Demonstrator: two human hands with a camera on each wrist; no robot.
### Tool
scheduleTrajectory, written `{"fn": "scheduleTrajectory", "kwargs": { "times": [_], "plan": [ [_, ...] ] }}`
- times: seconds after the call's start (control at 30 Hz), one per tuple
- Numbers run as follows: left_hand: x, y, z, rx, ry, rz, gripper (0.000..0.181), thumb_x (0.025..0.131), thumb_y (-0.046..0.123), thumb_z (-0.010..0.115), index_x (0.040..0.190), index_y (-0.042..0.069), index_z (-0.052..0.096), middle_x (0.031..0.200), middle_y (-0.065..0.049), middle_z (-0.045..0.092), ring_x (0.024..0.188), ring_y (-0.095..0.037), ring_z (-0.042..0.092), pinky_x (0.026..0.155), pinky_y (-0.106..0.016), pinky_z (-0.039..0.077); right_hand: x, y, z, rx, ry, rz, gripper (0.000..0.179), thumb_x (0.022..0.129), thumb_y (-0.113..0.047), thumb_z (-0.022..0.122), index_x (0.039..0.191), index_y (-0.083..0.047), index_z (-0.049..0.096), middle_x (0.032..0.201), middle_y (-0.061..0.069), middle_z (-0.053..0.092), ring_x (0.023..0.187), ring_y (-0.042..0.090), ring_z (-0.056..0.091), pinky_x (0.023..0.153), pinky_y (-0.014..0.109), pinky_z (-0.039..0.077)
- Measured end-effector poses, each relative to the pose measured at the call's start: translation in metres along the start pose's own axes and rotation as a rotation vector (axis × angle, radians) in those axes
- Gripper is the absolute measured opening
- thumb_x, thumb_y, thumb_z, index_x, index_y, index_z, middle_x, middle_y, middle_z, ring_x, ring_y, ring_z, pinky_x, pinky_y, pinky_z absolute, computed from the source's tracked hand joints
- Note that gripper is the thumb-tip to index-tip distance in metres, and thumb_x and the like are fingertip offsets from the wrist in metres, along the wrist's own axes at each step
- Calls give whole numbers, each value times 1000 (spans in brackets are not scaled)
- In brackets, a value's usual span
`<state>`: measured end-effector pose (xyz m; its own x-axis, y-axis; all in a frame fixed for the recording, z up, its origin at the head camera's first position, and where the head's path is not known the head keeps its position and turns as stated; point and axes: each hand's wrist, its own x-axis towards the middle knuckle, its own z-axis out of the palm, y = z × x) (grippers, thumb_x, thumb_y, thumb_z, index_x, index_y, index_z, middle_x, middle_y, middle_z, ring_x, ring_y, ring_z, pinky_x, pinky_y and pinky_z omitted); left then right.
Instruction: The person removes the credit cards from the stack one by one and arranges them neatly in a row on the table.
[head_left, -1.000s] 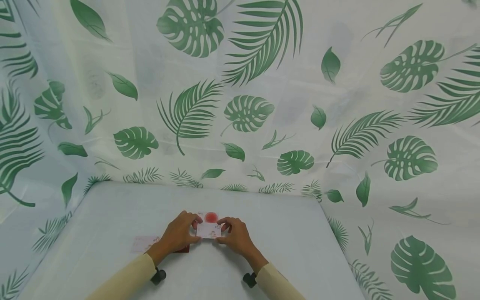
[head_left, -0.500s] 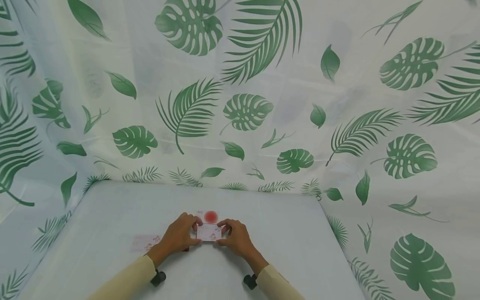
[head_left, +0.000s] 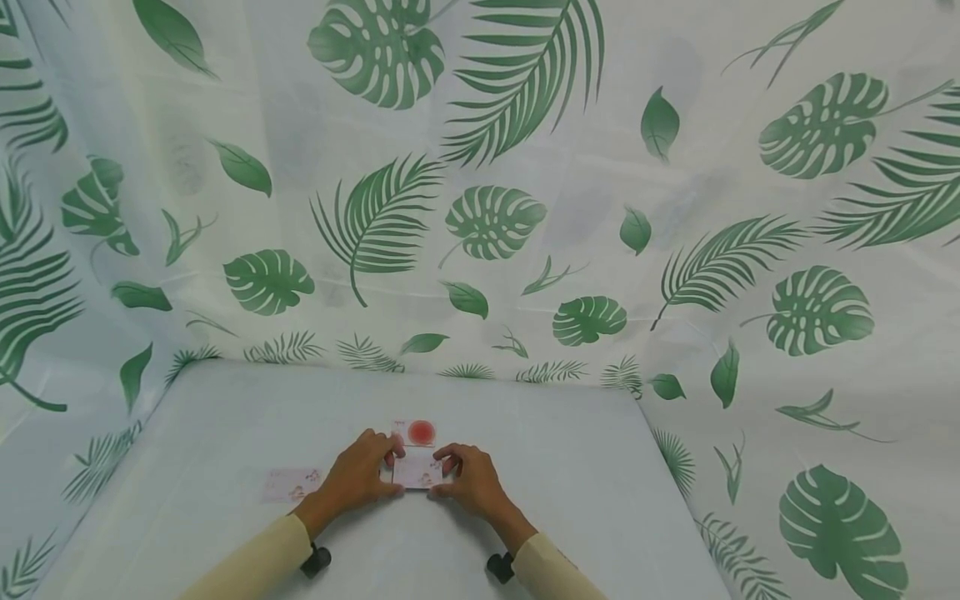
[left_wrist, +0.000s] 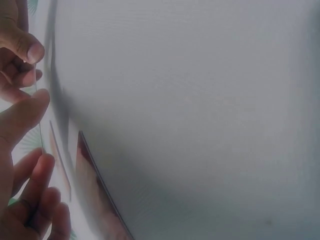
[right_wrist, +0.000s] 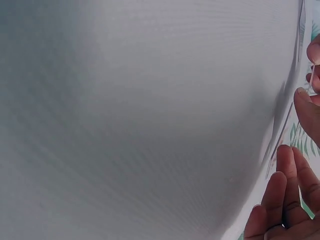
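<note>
A thin white-and-pink card (head_left: 417, 468) with a small floral print is held by its two ends over the white table. My left hand (head_left: 358, 472) pinches its left end between thumb and fingers, and my right hand (head_left: 472, 482) pinches its right end. In the left wrist view my left hand (left_wrist: 27, 165) and the card are seen nearly edge-on. My right hand (right_wrist: 295, 190) shows at the edge of the right wrist view. Just beyond the held card lies a card with a red circle (head_left: 420, 432), its near part covered.
A second pale pink floral card (head_left: 291, 485) lies left of my left hand, partly behind the wrist. In the left wrist view a dark-edged reddish flat piece (left_wrist: 100, 195) lies on the table (head_left: 570, 483). Leaf-patterned curtains (head_left: 480, 308) stand behind and beside the table.
Both hands have moved slightly toward me with the held card, so more of the red-circle card shows. The dark red piece under my left hand has gone out of sight in the head view.
</note>
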<state>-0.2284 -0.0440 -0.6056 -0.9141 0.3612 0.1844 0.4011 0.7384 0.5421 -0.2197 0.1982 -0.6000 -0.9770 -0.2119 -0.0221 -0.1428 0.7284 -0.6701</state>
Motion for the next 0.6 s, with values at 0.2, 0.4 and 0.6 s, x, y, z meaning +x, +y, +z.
{"fn": "scheduleTrajectory", "kwargs": {
  "times": [0.2, 0.4, 0.6],
  "plan": [
    [-2, 0, 4, 5, -13, -8, 48, 69, 33, 101, 105, 20, 72, 86, 10, 59, 83, -7, 44, 70, -24, 43, -2, 3, 2, 1, -17, 10, 48, 77, -24, 97, 120, -19, 76, 89, -6, 67, 85, 12, 53, 76, 23, 44],
    [-3, -1, 5, -7, -21, -2, 47, 70, 34, 100, 105, 19, 72, 84, 10, 58, 85, -8, 44, 72, -25, 43, -3, 6, 4, 17, -28, 26, 47, 77, -20, 97, 120, -18, 76, 89, -5, 67, 84, 12, 53, 76, 23, 44],
    [-4, -2, 7, 1, -24, -1, 48, 70, 34, 101, 105, 19, 72, 84, 9, 57, 85, -9, 44, 72, -25, 43, -5, 6, 5, 22, -33, 22, 47, 78, -19, 96, 121, -18, 76, 89, -4, 67, 84, 12, 53, 76, 24, 44]
  ]
}}
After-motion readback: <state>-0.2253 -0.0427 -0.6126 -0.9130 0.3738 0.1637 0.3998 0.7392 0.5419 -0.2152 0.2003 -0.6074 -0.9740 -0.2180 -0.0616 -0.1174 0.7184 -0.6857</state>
